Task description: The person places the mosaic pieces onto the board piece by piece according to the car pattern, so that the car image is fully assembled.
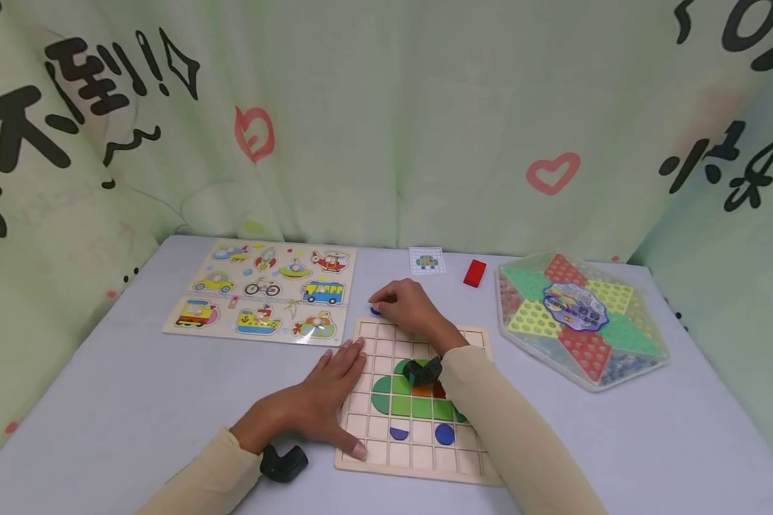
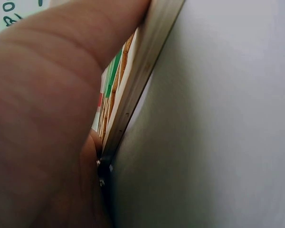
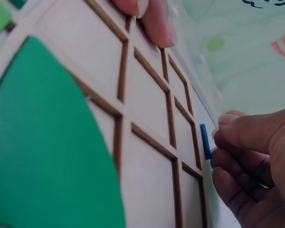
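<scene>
A wooden grid board [image 1: 376, 452] lies on the table, with green, orange, dark red and blue flat pieces in its cells. My left hand [image 1: 322, 393] rests spread along the board's left edge, its thumb on the lower left corner area. In the left wrist view that thumb lies over the board's rim [image 2: 147, 66]. Beyond the board's far left corner, my right hand [image 1: 409, 307] has bent fingers at a small blue piece [image 3: 205, 141]. Its fingertips are right at the piece; whether they pinch it is unclear. A blue half-circle [image 1: 399, 434] and a blue circle [image 1: 445, 434] sit in lower cells.
A vehicle picture puzzle [image 1: 264, 290] lies at the back left. Behind the board are a small pattern card [image 1: 427, 261] and a red block [image 1: 474, 273]. A hexagonal Chinese checkers box [image 1: 580, 318] lies to the right. A printed curtain [image 1: 393, 129] surrounds the table.
</scene>
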Demonstrator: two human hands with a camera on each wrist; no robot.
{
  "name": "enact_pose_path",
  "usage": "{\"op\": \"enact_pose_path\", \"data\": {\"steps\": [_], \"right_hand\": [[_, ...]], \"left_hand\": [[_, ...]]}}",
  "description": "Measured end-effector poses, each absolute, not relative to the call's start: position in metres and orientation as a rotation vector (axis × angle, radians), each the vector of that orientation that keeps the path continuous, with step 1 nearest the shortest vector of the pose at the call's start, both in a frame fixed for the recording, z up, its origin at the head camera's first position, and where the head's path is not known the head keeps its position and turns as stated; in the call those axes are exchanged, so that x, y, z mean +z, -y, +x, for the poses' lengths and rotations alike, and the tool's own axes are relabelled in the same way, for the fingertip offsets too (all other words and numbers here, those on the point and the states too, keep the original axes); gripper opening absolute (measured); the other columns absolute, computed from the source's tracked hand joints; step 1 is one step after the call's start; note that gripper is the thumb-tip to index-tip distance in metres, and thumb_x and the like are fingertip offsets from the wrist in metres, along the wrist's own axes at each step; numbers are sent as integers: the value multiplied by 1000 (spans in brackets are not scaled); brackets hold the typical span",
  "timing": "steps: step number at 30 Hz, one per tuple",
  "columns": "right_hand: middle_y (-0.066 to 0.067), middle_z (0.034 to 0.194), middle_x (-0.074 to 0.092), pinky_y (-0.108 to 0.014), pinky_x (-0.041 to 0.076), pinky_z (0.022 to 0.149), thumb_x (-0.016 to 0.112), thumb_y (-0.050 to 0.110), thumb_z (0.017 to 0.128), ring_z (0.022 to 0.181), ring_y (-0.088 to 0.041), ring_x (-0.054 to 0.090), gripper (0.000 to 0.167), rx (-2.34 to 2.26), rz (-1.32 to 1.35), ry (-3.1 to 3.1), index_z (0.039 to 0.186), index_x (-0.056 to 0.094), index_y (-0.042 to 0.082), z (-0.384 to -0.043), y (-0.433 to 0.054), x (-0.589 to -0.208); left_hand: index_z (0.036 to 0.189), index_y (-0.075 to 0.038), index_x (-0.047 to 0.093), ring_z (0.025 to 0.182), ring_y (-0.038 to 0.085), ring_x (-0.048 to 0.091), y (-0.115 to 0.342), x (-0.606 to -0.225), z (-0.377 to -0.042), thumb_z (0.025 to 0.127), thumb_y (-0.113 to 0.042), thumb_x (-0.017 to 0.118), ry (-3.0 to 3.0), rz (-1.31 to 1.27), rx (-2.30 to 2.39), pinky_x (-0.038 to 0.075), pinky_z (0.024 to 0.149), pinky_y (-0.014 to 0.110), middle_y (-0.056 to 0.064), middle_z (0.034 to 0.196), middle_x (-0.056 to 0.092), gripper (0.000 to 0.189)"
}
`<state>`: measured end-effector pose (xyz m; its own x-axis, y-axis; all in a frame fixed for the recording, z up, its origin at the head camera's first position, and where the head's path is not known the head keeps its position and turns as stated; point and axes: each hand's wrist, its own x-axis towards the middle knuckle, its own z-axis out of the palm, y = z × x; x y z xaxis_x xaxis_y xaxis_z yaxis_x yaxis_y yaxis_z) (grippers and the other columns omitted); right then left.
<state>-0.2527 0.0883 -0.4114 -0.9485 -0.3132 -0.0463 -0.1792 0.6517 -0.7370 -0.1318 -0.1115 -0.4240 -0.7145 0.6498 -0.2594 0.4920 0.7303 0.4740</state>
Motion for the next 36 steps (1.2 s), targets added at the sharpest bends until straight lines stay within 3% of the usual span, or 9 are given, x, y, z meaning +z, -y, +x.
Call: {"op": "enact_pose_path", "data": {"steps": [19, 26, 36], "right_hand": [[-6, 105, 65, -35, 49, 90, 66, 9, 93, 96, -19, 57, 17, -1007, -445, -2753, 108, 73, 5, -252, -90, -414], [-3, 99, 63, -35, 49, 88, 64, 11, 95, 93, -20, 55, 10, -970, -448, -2732, 99, 72, 9, -252, -97, -412], [-2, 100, 67, -34, 49, 87, 62, 13, 96, 92, -20, 56, 12, -1079, -451, -2703, 101, 73, 10, -248, -113, -407]], "left_hand": [[156, -6, 8, 146, 19, -13, 112, -425, -132, 63, -77, 71, -2526, 883, 531, -5, 116, 44, 3, 162, -12, 133], [157, -7, 9, 146, 19, -13, 111, -425, -132, 63, -76, 72, -2531, 877, 531, -5, 116, 44, 3, 162, -11, 133], [156, -6, 8, 147, 20, -11, 111, -425, -131, 63, -75, 73, -2526, 888, 534, -4, 116, 45, 4, 163, -11, 133]]}}
